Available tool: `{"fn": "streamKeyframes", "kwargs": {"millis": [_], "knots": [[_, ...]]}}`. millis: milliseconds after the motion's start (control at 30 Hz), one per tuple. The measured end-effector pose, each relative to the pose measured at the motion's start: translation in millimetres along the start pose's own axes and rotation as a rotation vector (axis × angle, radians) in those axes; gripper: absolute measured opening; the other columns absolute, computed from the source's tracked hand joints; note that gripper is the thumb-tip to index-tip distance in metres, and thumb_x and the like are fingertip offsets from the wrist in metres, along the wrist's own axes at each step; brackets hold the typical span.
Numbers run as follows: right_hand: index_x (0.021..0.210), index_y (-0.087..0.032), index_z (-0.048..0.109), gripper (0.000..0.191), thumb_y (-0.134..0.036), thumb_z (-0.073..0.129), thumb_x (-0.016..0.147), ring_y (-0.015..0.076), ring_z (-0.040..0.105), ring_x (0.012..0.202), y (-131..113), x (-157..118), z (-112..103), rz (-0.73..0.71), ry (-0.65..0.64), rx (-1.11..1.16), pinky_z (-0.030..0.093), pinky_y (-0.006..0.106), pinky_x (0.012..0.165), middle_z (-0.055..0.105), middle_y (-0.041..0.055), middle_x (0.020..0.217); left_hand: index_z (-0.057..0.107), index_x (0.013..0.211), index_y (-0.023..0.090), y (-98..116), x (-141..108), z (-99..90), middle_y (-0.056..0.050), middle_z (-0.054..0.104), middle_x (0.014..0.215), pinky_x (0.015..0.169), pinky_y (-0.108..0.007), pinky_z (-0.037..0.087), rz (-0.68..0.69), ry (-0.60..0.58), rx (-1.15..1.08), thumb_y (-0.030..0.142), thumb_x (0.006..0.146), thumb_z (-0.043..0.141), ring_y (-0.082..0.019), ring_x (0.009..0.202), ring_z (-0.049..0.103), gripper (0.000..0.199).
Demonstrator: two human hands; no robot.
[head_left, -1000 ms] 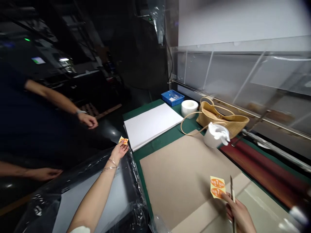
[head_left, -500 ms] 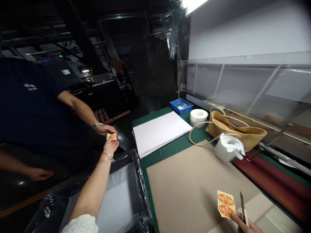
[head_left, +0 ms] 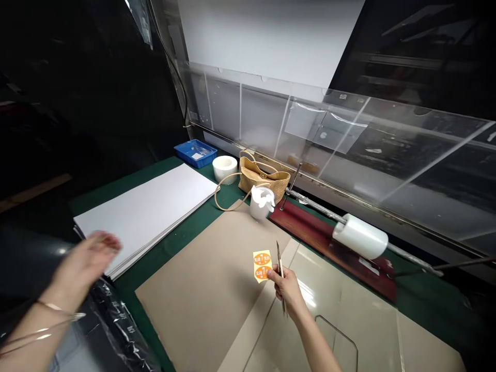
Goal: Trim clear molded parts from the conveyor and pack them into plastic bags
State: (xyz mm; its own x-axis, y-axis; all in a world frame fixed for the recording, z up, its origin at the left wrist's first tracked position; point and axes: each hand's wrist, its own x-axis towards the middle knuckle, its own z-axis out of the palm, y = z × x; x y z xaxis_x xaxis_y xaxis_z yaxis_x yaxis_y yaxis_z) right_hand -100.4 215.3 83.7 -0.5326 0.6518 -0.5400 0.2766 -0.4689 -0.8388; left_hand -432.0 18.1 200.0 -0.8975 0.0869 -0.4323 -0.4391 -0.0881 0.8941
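Note:
My right hand (head_left: 284,289) is closed on a small yellow sheet with two orange oval stickers (head_left: 262,266) and on a slim pointed blade tool (head_left: 279,256). Both are held above the brown cardboard (head_left: 201,279). At the left, my left hand (head_left: 87,258) is smeared by motion over the near left edge of the white paper stack (head_left: 151,206); its fingers cannot be made out clearly. Thin bracelets circle the left wrist.
Behind lie a blue tray (head_left: 196,153), a white tape roll (head_left: 225,169), a woven bag (head_left: 263,178) and a white cup (head_left: 261,202). A film roll (head_left: 360,236) sits on a rod at right. Black plastic wrap (head_left: 120,325) is at lower left.
The view has swung right, and the other person is out of view. My left hand has come away from that person's hand, where a small sticker piece was. My right hand still holds the sheet and blade.

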Motion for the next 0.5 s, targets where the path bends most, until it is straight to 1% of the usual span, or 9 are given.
{"fn": "streamKeyframes", "kwargs": {"millis": [33, 100, 200, 267, 333, 400, 467, 500], "knots": [[0.077, -0.014, 0.05, 0.022, -0.035, 0.056, 0.081, 0.0008, 0.023, 0.033, -3.5, -2.4, 0.8, -0.009, -0.006, 0.004, 0.019, 0.014, 0.032, 0.031, -0.0122, 0.046, 0.057, 0.092, 0.014, -8.9, -8.5, 6.0, -0.001, 0.059, 0.086, 0.06, -0.027, 0.05, -0.015, -0.099, 0.054, 0.028, 0.087, 0.051, -0.013, 0.07, 0.058, 0.016], [0.076, -0.015, 0.049, 0.028, -0.041, 0.061, 0.073, 0.0015, 0.021, 0.033, -9.4, -6.3, 1.7, -0.025, -0.018, 0.007, 0.017, 0.016, 0.032, 0.028, -0.0128, 0.044, 0.057, 0.088, 0.013, -38.8, -30.7, 28.2, 0.0, 0.058, 0.079, 0.059, -0.026, 0.05, -0.078, -0.347, 0.192, 0.023, 0.086, 0.052, -0.01, 0.064, 0.057, 0.012], [0.073, -0.016, 0.05, 0.036, -0.048, 0.063, 0.063, 0.0023, 0.018, 0.034, -15.1, -10.7, 1.6, -0.033, -0.044, -0.008, 0.014, 0.018, 0.033, 0.026, -0.0129, 0.041, 0.057, 0.095, 0.012, -93.7, -71.3, 72.5, -0.001, 0.061, 0.082, 0.062, -0.028, 0.05, -0.142, -0.696, 0.393, 0.023, 0.084, 0.055, -0.011, 0.066, 0.059, 0.015], [0.07, -0.016, 0.051, 0.035, -0.047, 0.064, 0.06, 0.0024, 0.017, 0.035, -15.9, -12.9, 0.7, -0.032, -0.071, -0.028, 0.012, 0.018, 0.034, 0.026, -0.0121, 0.04, 0.056, 0.102, 0.013, -122.7, -95.2, 96.5, -0.002, 0.061, 0.086, 0.064, -0.029, 0.05, -0.143, -0.862, 0.494, 0.022, 0.083, 0.057, -0.012, 0.068, 0.059, 0.021], [0.066, -0.015, 0.054, 0.031, -0.044, 0.064, 0.059, 0.0024, 0.017, 0.036, -14.0, -14.1, -0.7, -0.032, -0.1, -0.049, 0.013, 0.019, 0.036, 0.028, -0.0107, 0.04, 0.054, 0.105, 0.014, -142.7, -111.3, 111.1, -0.002, 0.061, 0.089, 0.065, -0.03, 0.051, -0.137, -0.995, 0.578, 0.021, 0.083, 0.058, -0.013, 0.072, 0.059, 0.024], [0.062, -0.014, 0.056, 0.03, -0.042, 0.066, 0.057, 0.0026, 0.02, 0.037, -10.5, -13.8, -2.9, -0.039, -0.119, -0.065, 0.015, 0.02, 0.038, 0.034, -0.0084, 0.042, 0.057, 0.098, 0.013, -156.0, -118.6, 117.8, -0.002, 0.061, 0.085, 0.064, -0.029, 0.051, -0.125, -1.098, 0.668, 0.023, 0.083, 0.058, -0.012, 0.07, 0.059, 0.018], [0.063, -0.013, 0.059, 0.031, -0.043, 0.067, 0.056, 0.0034, 0.022, 0.038, -6.7, -11.8, -6.6, -0.051, -0.103, -0.066, 0.016, 0.02, 0.038, 0.038, -0.0066, 0.044, 0.058, 0.087, 0.011, -164.4, -118.2, 122.9, 0.0, 0.06, 0.077, 0.059, -0.027, 0.05, -0.083, -1.153, 0.763, 0.026, 0.083, 0.057, -0.011, 0.064, 0.058, 0.015], [0.067, -0.014, 0.06, 0.034, -0.045, 0.066, 0.056, 0.0038, 0.022, 0.039, -5.2, -10.1, -9.2, -0.058, -0.077, -0.06, 0.016, 0.02, 0.038, 0.039, -0.0065, 0.045, 0.058, 0.083, 0.011, -166.4, -115.5, 127.5, 0.0, 0.059, 0.074, 0.057, -0.026, 0.05, -0.04, -1.156, 0.805, 0.027, 0.084, 0.056, -0.01, 0.062, 0.057, 0.016]]}}
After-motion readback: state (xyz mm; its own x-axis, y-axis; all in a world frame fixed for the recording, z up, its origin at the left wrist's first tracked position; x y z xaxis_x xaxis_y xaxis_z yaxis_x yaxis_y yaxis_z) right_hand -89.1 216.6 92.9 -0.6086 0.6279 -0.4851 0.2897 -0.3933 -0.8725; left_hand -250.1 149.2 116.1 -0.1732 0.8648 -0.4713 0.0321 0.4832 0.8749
